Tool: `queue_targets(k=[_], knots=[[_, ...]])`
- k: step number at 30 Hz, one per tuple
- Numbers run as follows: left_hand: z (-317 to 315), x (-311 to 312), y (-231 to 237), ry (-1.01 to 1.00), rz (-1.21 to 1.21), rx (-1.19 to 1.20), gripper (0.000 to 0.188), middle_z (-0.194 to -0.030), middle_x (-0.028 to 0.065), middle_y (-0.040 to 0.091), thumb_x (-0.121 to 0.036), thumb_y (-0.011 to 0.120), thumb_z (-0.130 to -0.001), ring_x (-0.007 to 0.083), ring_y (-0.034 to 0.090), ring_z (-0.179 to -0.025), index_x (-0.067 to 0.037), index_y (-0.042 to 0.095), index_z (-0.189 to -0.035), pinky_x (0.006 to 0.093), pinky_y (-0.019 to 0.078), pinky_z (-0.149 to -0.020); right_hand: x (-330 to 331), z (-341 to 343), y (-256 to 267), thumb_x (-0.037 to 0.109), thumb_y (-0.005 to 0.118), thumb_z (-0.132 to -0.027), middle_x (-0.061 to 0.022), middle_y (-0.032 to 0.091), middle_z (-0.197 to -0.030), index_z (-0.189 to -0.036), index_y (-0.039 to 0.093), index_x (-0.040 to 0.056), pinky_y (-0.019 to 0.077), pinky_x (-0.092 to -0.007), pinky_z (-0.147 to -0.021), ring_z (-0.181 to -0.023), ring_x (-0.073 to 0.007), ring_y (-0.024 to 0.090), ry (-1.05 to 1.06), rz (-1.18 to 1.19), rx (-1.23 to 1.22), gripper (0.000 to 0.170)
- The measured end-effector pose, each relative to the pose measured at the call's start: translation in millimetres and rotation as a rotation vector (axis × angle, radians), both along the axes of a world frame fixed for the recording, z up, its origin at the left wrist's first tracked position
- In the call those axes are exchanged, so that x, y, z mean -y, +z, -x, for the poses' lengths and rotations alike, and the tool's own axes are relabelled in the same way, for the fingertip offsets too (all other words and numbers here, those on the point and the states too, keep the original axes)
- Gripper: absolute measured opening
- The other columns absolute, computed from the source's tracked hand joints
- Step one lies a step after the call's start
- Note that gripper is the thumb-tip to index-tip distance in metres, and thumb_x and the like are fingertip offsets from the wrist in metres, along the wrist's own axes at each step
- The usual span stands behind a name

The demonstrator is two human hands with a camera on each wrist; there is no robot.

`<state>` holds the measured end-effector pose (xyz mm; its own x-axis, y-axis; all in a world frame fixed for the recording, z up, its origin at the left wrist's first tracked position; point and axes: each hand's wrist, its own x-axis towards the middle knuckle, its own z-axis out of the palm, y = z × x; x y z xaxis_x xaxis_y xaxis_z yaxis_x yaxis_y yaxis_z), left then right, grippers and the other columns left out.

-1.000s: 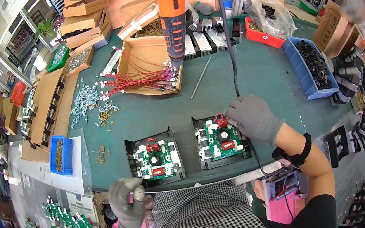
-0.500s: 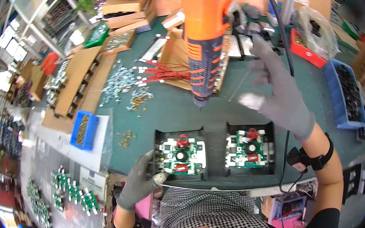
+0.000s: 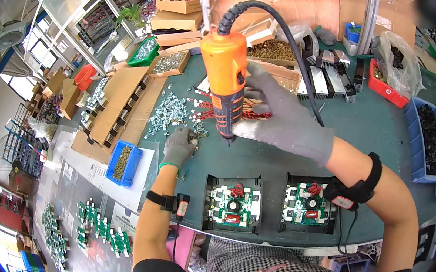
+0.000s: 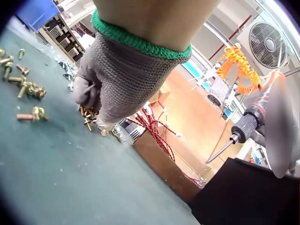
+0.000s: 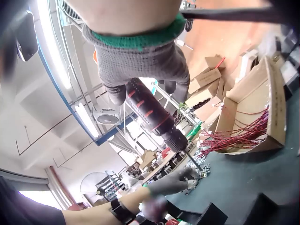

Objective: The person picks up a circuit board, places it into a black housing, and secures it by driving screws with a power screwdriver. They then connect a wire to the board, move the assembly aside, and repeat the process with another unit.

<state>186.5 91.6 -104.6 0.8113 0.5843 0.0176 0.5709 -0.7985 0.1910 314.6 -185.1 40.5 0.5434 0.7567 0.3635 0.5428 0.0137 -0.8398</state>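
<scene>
My gloved right hand (image 3: 285, 120) reaches up beside a hanging orange and black electric screwdriver (image 3: 226, 63). Its fingers are spread and only loosely bent, with the thumb tip right at the black grip. In the right wrist view the screwdriver hangs between thumb and fingers, bit pointing down. My gloved left hand (image 3: 177, 146) is down at the small pile of brass screws (image 4: 88, 117), fingers bent among them. I cannot tell whether a screw is pinched. Two black housings (image 3: 252, 216) (image 3: 284, 228) with green circuit boards (image 3: 246, 194) (image 3: 303, 203) stand near the front edge.
Silver screws (image 3: 169, 113) are heaped beyond my left hand. A blue screw tray (image 3: 123, 165) is at the left, a cardboard box of red wires (image 5: 276, 108) behind the screwdriver. At the right are a red bin (image 3: 387, 91) and a blue bin (image 3: 421, 174) of black parts.
My right hand has left the right housing and moved up to the screwdriver. My left hand has gone from the front edge, past the left housing, to the brass screws. The view has shifted.
</scene>
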Motion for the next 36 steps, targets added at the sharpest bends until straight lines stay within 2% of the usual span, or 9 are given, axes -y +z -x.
queue_targets(k=[3, 10, 15, 17, 19, 23, 26, 29, 36], knots=[[22.4, 4.4, -2.9, -0.122, 0.135, 0.062, 0.029, -0.11, 0.0067, 0.065, -0.03, 0.069, -0.085, 0.0298, 0.065, -0.099, -0.014, 0.065, -0.109, 0.0417, 0.0512, -0.085, -14.1, 5.6, 9.1, 0.025, 0.078, -0.074, -0.0175, 0.06, -0.119, -0.14, 0.036, 0.0041, 0.0452, -0.038, -0.099, -0.112, -0.0302, 0.059, 0.05, -0.01, -0.173, 0.081], [40.4, 0.2, 5.7, -0.18, -0.005, 0.036, 0.016, -0.102, 0.0082, 0.066, -0.024, 0.064, -0.089, 0.0304, 0.065, -0.095, -0.014, 0.068, -0.1, 0.0418, 0.0511, -0.081, 26.4, 25.1, 27.0, 0.014, 0.069, -0.079, -0.004, 0.059, -0.08, -0.112, 0.052, 0.0053, 0.0501, -0.0284, -0.062, -0.07, -0.0104, 0.059, 0.11, -0.19, -0.468, 0.037], [44.6, -6.8, 14.4, -0.159, 0.119, 0.123, 0.019, -0.101, 0.0109, 0.067, -0.025, 0.062, -0.091, 0.0258, 0.067, -0.09, -0.008, 0.066, -0.099, 0.0382, 0.0526, -0.076, 104.1, 72.1, 42.0, 0.042, 0.066, -0.087, -0.0082, 0.06, -0.091, -0.124, 0.047, -0.0021, 0.0508, -0.0283, -0.063, -0.072, -0.0137, 0.061, -0.242, -0.531, -0.269, 0.06], [47.1, -23.0, 15.8, -0.064, 0.521, 0.272, 0.02, -0.097, 0.0113, 0.067, -0.022, 0.061, -0.092, 0.0195, 0.067, -0.084, -0.004, 0.063, -0.1, 0.0333, 0.0525, -0.07, 116.4, 88.2, 49.5, 0.051, 0.063, -0.087, -0.0101, 0.057, -0.097, -0.132, 0.04, -0.0045, 0.0485, -0.0246, -0.055, -0.068, -0.0121, 0.059, -0.217, -0.597, -0.158, 0.075], [48.1, -19.0, 37.2, 0.045, 0.872, 0.358, 0.023, -0.092, 0.0105, 0.065, -0.015, 0.061, -0.092, 0.0097, 0.063, -0.078, -0.001, 0.059, -0.109, 0.0261, 0.05, -0.062, 114.2, 105.6, 54.5, 0.04, 0.068, -0.082, -0.0137, 0.056, -0.099, -0.129, 0.038, -0.0057, 0.0517, -0.0241, -0.051, -0.062, -0.0143, 0.061, -0.239, -0.618, -0.135, 0.073], [63.9, 15.6, 44.8, -0.25, 0.999, 0.508, 0.025, -0.093, 0.0109, 0.067, -0.013, 0.062, -0.092, 0.0131, 0.064, -0.075, -0.002, 0.06, -0.115, 0.0275, 0.0487, -0.062, 78.4, 129.4, 47.2, 0.018, 0.074, -0.075, -0.0219, 0.056, -0.105, -0.127, 0.035, -0.0073, 0.0585, -0.0292, -0.051, -0.062, -0.022, 0.066, -0.143, -0.716, -0.263, 0.069], [82.3, 56.7, 53.5, -0.631, 0.476, 0.6, 0.016, -0.09, 0.0102, 0.066, -0.014, 0.065, -0.09, 0.0204, 0.064, -0.073, -0.005, 0.066, -0.103, 0.0302, 0.0487, -0.063, 48.8, 125.2, 37.2, 0.007, 0.074, -0.075, -0.0264, 0.059, -0.108, -0.127, 0.035, -0.0068, 0.062, -0.0349, -0.057, -0.07, -0.0276, 0.07, 0.06, -0.78, -0.242, 0.067], [104.4, 97.2, 73.8, -0.624, 0.256, 0.5, 0.02, -0.08, 0.0073, 0.065, -0.027, 0.073, -0.083, 0.0236, 0.063, -0.072, -0.009, 0.069, -0.089, 0.0359, 0.047, -0.062, 36.0, 111.8, 34.3, 0.009, 0.075, -0.078, -0.0256, 0.058, -0.112, -0.131, 0.034, -0.0046, 0.0614, -0.0352, -0.058, -0.073, -0.0278, 0.07, 0.252, -0.794, -0.074, 0.068], [102.0, 137.8, 69.2, -0.794, 0.298, 0.672, 0.027, -0.076, 0.0079, 0.063, -0.031, 0.076, -0.074, 0.0303, 0.06, -0.066, -0.01, 0.066, -0.087, 0.0389, 0.0455, -0.058, 60.4, 113.0, 38.2, 0.018, 0.076, -0.081, -0.0218, 0.054, -0.118, -0.143, 0.025, -0.0013, 0.061, -0.0359, -0.052, -0.069, -0.0262, 0.069, 0.29, -0.909, -0.094, 0.083]])
